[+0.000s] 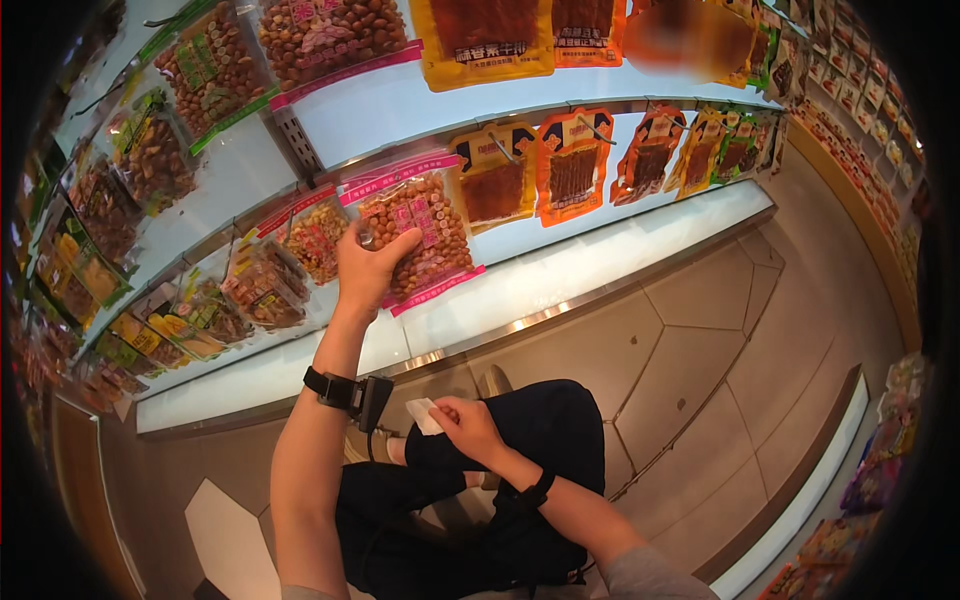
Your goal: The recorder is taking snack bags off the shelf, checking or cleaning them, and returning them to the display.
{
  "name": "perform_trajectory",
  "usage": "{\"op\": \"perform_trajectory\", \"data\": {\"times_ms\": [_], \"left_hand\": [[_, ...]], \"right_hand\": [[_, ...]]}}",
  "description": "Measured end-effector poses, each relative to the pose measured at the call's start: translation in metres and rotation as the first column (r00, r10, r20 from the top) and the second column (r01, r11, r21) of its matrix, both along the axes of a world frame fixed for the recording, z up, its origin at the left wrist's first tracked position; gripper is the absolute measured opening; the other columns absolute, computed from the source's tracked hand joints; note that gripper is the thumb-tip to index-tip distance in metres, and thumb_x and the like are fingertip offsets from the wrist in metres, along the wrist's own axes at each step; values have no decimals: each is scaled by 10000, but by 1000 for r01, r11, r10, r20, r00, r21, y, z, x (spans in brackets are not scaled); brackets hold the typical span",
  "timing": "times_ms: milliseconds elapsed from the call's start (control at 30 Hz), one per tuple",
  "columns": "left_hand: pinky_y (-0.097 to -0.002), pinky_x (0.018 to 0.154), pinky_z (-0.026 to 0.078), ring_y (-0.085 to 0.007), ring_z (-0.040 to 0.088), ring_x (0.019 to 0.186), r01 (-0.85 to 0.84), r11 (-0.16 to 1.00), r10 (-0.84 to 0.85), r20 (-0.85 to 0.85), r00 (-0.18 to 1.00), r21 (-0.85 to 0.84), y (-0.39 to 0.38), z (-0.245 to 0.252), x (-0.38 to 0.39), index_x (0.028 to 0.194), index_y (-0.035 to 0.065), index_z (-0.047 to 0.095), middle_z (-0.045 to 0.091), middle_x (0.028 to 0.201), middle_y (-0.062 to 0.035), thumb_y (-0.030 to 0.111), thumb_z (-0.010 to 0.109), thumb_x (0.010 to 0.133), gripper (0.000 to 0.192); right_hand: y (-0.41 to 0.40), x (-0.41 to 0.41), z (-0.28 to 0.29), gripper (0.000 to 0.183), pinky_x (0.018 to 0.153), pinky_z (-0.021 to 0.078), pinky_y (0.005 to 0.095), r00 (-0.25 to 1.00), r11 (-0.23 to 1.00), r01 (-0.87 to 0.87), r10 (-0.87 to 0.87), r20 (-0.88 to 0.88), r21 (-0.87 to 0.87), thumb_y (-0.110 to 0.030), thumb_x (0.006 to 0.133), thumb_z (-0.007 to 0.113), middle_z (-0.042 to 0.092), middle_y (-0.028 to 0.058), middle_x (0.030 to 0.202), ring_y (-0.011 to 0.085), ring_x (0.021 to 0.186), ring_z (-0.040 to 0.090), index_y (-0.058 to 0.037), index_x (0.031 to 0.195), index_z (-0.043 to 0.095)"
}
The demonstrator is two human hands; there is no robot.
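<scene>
With thumb and fingers at its left edge, my left hand (371,270) grips a clear plastic bag of peanuts (442,251) with pink printed borders. The bag is in front of the lower row of the lit display rack, and whether it still hangs on a hook is hidden. My right hand (469,429) is over my knee, its fingers closed on a small piece of white paper or tissue (424,416). Right of the peanut bag hang a yellow snack pouch (491,187) and an orange snack pouch (574,169). Just left of it hangs a red-topped bag of nuts (316,240).
A white ledge with a metal edge (525,322) runs below the rack. More bags of peanuts (330,37) hang in the upper row. Tiled floor (645,360) lies below, and another low shelf edge (795,495) with packaged snacks stands at the right.
</scene>
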State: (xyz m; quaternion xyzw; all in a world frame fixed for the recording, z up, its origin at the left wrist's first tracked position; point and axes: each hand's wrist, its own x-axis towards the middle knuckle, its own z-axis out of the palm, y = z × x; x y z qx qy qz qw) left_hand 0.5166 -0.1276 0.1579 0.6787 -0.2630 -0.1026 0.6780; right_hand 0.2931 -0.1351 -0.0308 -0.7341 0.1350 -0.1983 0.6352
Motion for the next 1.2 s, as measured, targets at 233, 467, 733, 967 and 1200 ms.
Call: {"op": "perform_trajectory", "data": {"times_ms": [233, 467, 733, 967, 1200], "left_hand": [[-317, 846, 594, -197, 724, 946, -24, 995, 21, -32, 999, -99, 11, -5, -34, 1258, -62, 589, 716, 1119, -145, 178, 876, 818, 577], [-317, 848, 582, -184, 713, 950, 32, 997, -42, -141, 989, -69, 44, 13, -55, 1235, -55, 591, 712, 1116, -145, 167, 848, 844, 518], [-350, 870, 586, -208, 708, 957, 0, 993, -27, -232, 972, -114, 93, -16, -74, 1265, -65, 557, 692, 1136, -153, 159, 816, 855, 534], [-362, 884, 589, -222, 723, 975, 27, 996, 15, -439, 899, 89, 197, -87, -126, 1295, -61, 560, 710, 1145, -161, 133, 796, 855, 536], [-322, 837, 585, -170, 713, 952, 155, 928, 105, -636, 764, 339, 227, -174, -193, 1218, -72, 617, 736, 1096, -130, 144, 840, 847, 484]], "right_hand": [[-2, 0, -1, 195, 621, 530, 282, 1000, 1000, 5, -5, 12, 19, -145, 951, 730, 727, 130, 762, 136, 654, 694, 27, 1043, 727], [-13, -1, -11, 196, 663, 549, 286, 996, 989, 93, -90, -28, 112, -142, 947, 717, 746, 124, 811, 153, 711, 708, 35, 1029, 731], [-23, 4, -6, 208, 653, 526, 253, 986, 985, 153, -147, -77, 81, -132, 954, 726, 740, 83, 803, 95, 724, 673, 61, 1031, 729], [-43, 9, 0, 200, 691, 515, 223, 954, 885, 268, -299, 21, 381, -109, 964, 722, 743, 46, 868, 59, 755, 652, 69, 1054, 721], [-35, 8, 1, 206, 724, 527, 215, 963, 899, 234, -265, 36, 372, -113, 970, 724, 749, 52, 904, 63, 801, 675, 71, 1064, 716]]}}
